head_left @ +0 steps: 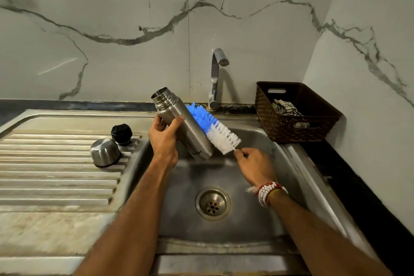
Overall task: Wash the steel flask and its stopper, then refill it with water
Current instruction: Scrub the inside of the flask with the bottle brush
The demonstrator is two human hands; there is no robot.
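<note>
Flask (182,123), open-mouthed and tilted over the sink (298,163), is gripped by the left hand (164,135); the right hand (254,164) pinches a brush (212,127) against its side. Stopper (121,133) sits on the drainboard (56,177).

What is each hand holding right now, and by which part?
Left hand grips the steel flask around its upper body; right hand pinches the bottle brush by its handle.

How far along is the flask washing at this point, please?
Done: the flask is open; its black stopper and steel cup sit on the drainboard. In hand: the left hand grips the flask while the right hand holds the brush against its side. Left: probably the stopper, rinsing, refilling; the tap runs no water.
</note>
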